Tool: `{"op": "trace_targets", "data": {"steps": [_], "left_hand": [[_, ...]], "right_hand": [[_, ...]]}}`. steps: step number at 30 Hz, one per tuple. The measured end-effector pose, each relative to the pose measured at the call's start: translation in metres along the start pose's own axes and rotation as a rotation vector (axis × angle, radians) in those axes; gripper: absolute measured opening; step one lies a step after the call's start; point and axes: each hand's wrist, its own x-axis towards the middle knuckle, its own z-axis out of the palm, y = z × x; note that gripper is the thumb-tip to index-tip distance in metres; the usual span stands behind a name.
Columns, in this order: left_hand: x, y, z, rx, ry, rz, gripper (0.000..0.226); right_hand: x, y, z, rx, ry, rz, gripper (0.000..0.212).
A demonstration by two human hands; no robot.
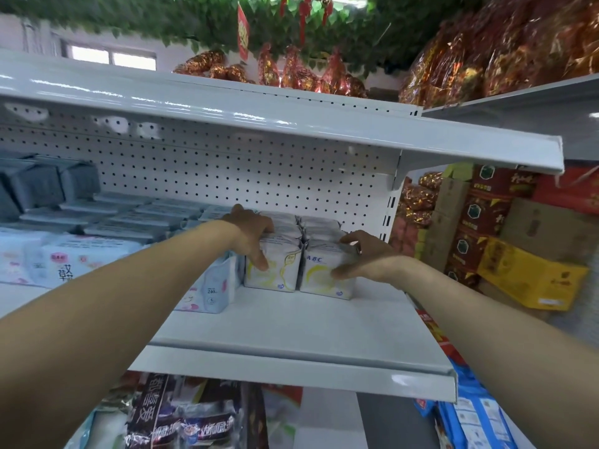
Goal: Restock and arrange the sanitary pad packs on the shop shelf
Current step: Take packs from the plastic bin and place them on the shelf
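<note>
gripping the two front white-and-yellow pad packs is what i see both hands doing. the left hand [252,234] curls over the top of the left pad pack [282,273] with its thumb down the front face. the right hand [359,257] clasps the right abc pad pack [316,280] from its 3 o'clock side, thumb across the front. the two packs stand upright and touching, each heading a row that runs back toward the pegboard [227,176]. they sit on the white shelf [291,322], near its right end. just beside them at 9 o'clock stands a blue-and-pink pad pack [210,293]. farther out at 9 o'clock lie pale blue packs [129,218]. at 3 o'clock, past the shelf end, cartons [531,277] are stacked.
</note>
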Motion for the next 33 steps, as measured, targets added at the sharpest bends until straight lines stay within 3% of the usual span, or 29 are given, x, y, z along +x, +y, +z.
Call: {"op": "trace_targets", "data": {"steps": [15, 20, 26, 31, 33], "left_hand": [[-0.010, 0.012, 0.004, 0.024, 0.049, -0.101, 0.087], [-0.017, 0.012, 0.005, 0.036, 0.058, -0.081, 0.087], [-0.027, 0.000, -0.012, -0.093, 0.111, 0.018, 0.093], [-0.049, -0.015, -0.027, -0.241, 0.205, 0.041, 0.087], [-0.066, -0.019, -0.030, -0.254, 0.239, 0.034, 0.083]], "right_hand": [[-0.001, -0.008, 0.010, -0.107, 0.076, 0.031, 0.075], [-0.012, -0.021, 0.015, -0.256, 0.097, 0.084, 0.080], [-0.030, -0.057, 0.016, -0.391, 0.206, 0.155, 0.081], [-0.059, -0.085, 0.021, -0.436, 0.296, 0.135, 0.068], [-0.074, -0.096, 0.024, -0.456, 0.300, 0.118, 0.073]]}}
